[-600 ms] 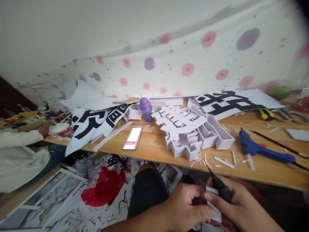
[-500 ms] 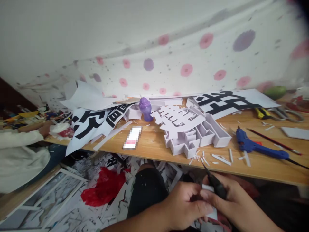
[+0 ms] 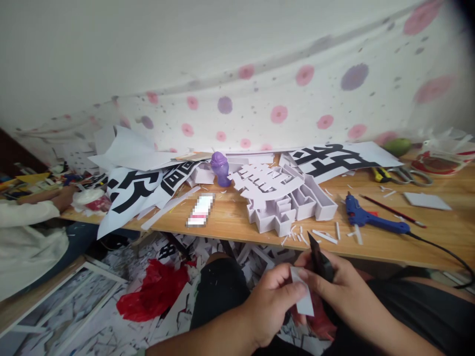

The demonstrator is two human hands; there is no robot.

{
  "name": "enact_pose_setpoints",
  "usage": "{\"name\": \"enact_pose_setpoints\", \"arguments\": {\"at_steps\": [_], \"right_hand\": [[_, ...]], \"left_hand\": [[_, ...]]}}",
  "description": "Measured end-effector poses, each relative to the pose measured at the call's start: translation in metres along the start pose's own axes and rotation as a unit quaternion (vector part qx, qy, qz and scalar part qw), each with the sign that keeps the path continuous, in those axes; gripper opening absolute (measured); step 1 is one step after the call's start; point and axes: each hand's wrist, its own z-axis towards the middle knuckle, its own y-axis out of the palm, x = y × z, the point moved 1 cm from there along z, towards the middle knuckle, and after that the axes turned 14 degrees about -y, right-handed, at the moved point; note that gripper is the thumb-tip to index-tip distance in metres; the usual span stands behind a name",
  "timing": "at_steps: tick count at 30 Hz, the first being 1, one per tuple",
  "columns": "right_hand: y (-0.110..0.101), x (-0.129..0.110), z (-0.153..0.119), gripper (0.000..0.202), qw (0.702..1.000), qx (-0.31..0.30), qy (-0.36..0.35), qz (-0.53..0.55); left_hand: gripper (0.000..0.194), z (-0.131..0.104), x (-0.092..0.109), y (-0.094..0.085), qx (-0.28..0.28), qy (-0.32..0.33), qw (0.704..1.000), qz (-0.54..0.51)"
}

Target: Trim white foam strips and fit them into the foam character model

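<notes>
Fingers (image 3: 296, 292) curl inward, gripping white piece (image 3: 306, 302) and knife (image 3: 322, 263).

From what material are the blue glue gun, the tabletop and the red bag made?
Glue gun: probably hard plastic, semi-matt; evenly coloured, moulded-looking body. Tabletop: wood or wood-look laminate, lightly glossy; visible grain. Red bag: likely thin plastic film, slightly shiny; crumpled, sharp folds.

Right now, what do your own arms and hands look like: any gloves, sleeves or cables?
They are a person's hands, ungloved. On the left hand and right hand I can see no ring, watch or bracelet. The left forearm and right forearm are bare as far as they show, without visible sleeves, cables or markings.
</notes>
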Motion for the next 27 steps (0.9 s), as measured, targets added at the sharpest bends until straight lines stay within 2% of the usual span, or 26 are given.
{"name": "enact_pose_setpoints", "arguments": {"at_steps": [4,8,10,13,16,19,27], "right_hand": [[-0.002,0.006,0.004,0.035,0.997,0.052,0.021,0.061],[-0.009,0.012,0.007,0.039,0.993,0.082,0.006,0.086],[-0.014,0.013,0.008,0.039,0.996,0.055,-0.032,0.063],[-0.022,0.013,0.007,0.035,0.992,0.02,-0.112,-0.046],[-0.026,0.008,0.006,0.031,0.974,-0.005,-0.175,-0.147],[-0.026,0.003,0.006,0.029,0.964,-0.057,-0.187,-0.181],[-0.018,0.003,-0.001,0.045,0.931,-0.097,-0.225,-0.27]], "left_hand": [[0.035,0.005,0.016,0.004,-0.022,-0.024,0.999,0.005],[0.038,0.007,0.019,0.009,-0.045,0.005,0.999,-0.019],[0.037,0.008,0.015,0.008,-0.024,0.024,0.997,-0.069],[0.031,0.01,0.01,0.003,0.003,0.026,0.992,-0.123],[0.024,0.009,0.013,-0.001,-0.009,0.02,0.989,-0.145],[0.023,0.006,0.02,-0.002,-0.032,0.025,0.987,-0.158],[0.026,-0.002,0.025,0.006,-0.081,-0.012,0.979,-0.185]]}}
